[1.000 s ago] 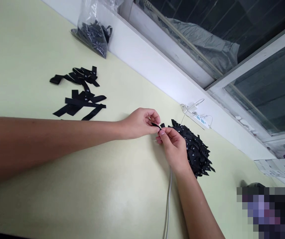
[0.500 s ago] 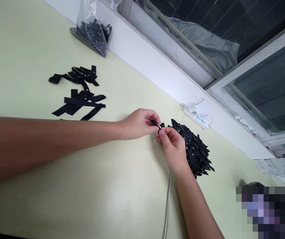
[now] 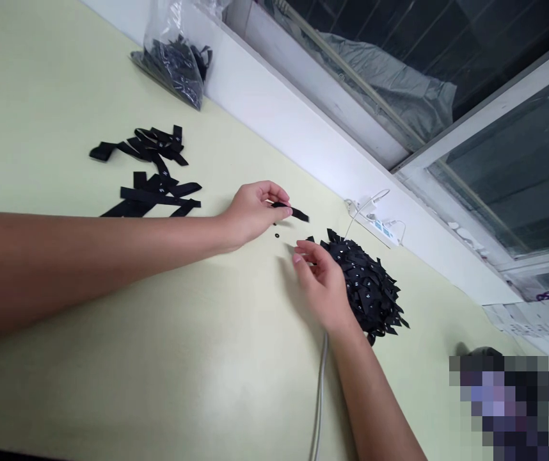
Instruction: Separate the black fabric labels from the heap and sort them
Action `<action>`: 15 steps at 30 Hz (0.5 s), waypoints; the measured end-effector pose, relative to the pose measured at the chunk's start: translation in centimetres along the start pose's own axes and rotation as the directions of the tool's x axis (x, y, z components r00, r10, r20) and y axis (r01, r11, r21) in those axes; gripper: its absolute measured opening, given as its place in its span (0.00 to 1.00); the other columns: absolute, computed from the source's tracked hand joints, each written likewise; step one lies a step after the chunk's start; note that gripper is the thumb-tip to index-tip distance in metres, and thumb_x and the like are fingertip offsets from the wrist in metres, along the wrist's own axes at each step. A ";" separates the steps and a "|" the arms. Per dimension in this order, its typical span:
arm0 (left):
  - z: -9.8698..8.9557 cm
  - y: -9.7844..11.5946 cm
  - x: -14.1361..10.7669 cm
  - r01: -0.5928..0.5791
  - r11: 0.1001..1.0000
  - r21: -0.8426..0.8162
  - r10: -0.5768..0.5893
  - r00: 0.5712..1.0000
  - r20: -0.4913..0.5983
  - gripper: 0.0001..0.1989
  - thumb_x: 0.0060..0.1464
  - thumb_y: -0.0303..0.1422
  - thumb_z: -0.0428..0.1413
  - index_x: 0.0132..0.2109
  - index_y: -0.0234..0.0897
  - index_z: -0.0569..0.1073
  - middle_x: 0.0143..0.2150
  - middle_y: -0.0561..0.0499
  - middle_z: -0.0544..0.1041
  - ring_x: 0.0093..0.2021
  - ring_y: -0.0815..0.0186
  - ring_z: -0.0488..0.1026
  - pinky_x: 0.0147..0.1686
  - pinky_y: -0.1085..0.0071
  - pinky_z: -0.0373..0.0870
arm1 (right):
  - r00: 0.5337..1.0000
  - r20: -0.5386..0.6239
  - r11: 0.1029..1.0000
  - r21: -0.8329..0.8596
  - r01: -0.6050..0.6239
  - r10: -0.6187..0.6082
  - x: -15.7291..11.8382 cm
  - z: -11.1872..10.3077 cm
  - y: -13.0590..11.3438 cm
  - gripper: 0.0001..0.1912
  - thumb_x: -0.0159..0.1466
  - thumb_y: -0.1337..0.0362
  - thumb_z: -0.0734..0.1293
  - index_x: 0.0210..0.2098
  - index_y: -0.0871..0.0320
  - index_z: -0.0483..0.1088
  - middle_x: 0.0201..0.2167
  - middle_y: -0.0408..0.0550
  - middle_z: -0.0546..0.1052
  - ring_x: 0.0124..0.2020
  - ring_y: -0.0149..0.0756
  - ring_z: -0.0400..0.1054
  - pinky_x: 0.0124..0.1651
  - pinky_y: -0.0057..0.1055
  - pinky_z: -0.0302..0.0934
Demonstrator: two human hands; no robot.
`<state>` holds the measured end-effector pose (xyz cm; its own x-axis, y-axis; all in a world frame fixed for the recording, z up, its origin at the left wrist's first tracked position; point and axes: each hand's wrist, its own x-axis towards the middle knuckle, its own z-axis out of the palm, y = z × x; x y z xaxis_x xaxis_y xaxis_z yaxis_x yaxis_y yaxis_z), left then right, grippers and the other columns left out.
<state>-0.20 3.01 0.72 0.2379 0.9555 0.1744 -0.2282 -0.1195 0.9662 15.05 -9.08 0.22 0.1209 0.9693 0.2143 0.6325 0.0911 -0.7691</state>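
My left hand [image 3: 255,211] pinches one end of a short black ribbon strip [image 3: 299,214], whose free end points right. Just below it, a tiny dark ring [image 3: 277,235] lies on the table. My right hand [image 3: 321,278] is apart from the strip, fingers spread and slightly curled, with nothing visible in them. It hovers at the left side of a heap of black ribbon pieces [image 3: 370,285] bearing small white marks. Beyond my left forearm, longer black ribbon strips [image 3: 159,195] lie loosely scattered, some partly hidden by the arm.
A clear plastic bag [image 3: 171,67] with black pieces inside stands against the white ledge [image 3: 274,115]. A white power strip [image 3: 375,224] with plugs sits behind the heap. A grey cable [image 3: 321,390] runs under my right wrist. Windows rise beyond; a pixelated patch covers the lower right.
My hands have come apart. The left has moved up and away with the ribbon strip; the right has let go and opened. The tiny ring now shows on the table.
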 end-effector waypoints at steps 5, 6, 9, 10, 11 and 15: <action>-0.1 0.0 0.5 0.027 0.999 -0.031 -0.029 0.997 -0.078 0.10 0.46 0.23 0.66 0.36 0.34 0.75 0.40 0.48 0.79 0.41 0.66 0.75 0.46 0.64 0.72 | 0.930 0.220 0.814 -0.453 0.364 -0.294 -0.1 1.4 -0.7 0.21 0.72 0.64 0.58 0.62 0.57 0.68 0.66 0.53 0.68 0.61 0.51 0.63 0.62 0.52 0.60; -0.1 0.0 0.4 0.033 0.999 -0.027 -0.035 0.997 -0.072 0.10 0.46 0.23 0.66 0.36 0.34 0.75 0.40 0.48 0.79 0.40 0.66 0.74 0.46 0.64 0.72 | 0.920 0.251 0.788 -0.477 0.389 -0.302 -0.1 1.5 -0.7 0.21 0.72 0.64 0.58 0.62 0.57 0.69 0.65 0.52 0.69 0.60 0.50 0.64 0.63 0.52 0.60; 0.0 0.0 0.1 0.055 0.998 -0.021 -0.056 0.998 -0.031 0.10 0.47 0.23 0.66 0.37 0.34 0.75 0.39 0.49 0.79 0.39 0.67 0.74 0.45 0.64 0.72 | 0.913 0.262 0.769 -0.495 0.406 -0.314 0.0 1.5 -0.6 0.20 0.73 0.66 0.57 0.61 0.58 0.70 0.62 0.51 0.73 0.58 0.48 0.66 0.62 0.50 0.61; 0.1 0.0 0.1 0.057 0.998 -0.023 -0.057 0.998 -0.019 0.10 0.47 0.23 0.66 0.37 0.34 0.75 0.39 0.49 0.78 0.39 0.67 0.74 0.45 0.64 0.72 | 0.914 0.251 0.769 -0.494 0.405 -0.320 0.0 1.5 -0.6 0.21 0.73 0.66 0.57 0.61 0.59 0.70 0.62 0.51 0.73 0.59 0.47 0.66 0.63 0.50 0.61; 0.1 0.0 0.0 0.054 0.998 -0.025 -0.054 0.998 -0.010 0.09 0.47 0.23 0.66 0.36 0.34 0.75 0.39 0.49 0.78 0.39 0.67 0.75 0.45 0.64 0.72 | 0.914 0.243 0.770 -0.494 0.404 -0.324 0.0 1.5 -0.6 0.21 0.73 0.66 0.56 0.62 0.59 0.69 0.63 0.52 0.71 0.61 0.48 0.64 0.64 0.50 0.60; 0.2 0.0 0.0 0.028 0.999 -0.026 -0.029 1.000 -0.005 0.09 0.47 0.23 0.66 0.37 0.34 0.75 0.39 0.49 0.78 0.39 0.67 0.75 0.47 0.64 0.73 | 0.907 0.314 0.784 -0.471 0.404 -0.279 -0.1 2.0 -1.1 0.26 0.74 0.60 0.56 0.69 0.56 0.60 0.71 0.51 0.61 0.72 0.52 0.50 0.70 0.56 0.51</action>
<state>-0.04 2.99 0.70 0.2392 0.9600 0.1456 -0.2462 -0.0851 0.9655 12.80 -8.81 -0.12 -0.3071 0.9260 0.2195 0.9052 0.3554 -0.2329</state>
